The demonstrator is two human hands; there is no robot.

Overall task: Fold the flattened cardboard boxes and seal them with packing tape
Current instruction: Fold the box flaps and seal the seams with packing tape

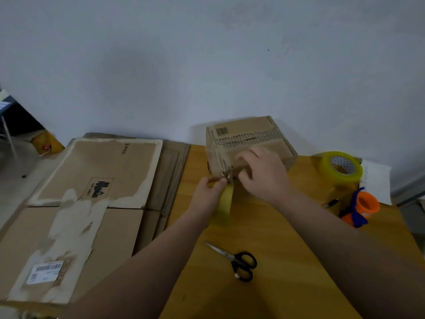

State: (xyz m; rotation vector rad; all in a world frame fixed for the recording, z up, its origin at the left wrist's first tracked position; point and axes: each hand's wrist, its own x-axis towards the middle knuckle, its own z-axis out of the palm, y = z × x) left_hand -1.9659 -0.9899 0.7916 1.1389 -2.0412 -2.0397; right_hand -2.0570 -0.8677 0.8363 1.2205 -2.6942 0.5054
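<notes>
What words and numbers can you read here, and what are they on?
"PICO": on the flat cardboard.
"UN 3481": on the cardboard's dotted label.
White sticker with a barcode: too blurred to read.
Barcode on the box: bars only, nothing readable.
Paper at right: too blurred to read.

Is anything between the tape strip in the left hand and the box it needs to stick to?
Nothing visible. The left hand pinches the tape strip right at the near edge of the box, with the right hand on the box beside it. The scissors and tape roll lie clear.
</notes>
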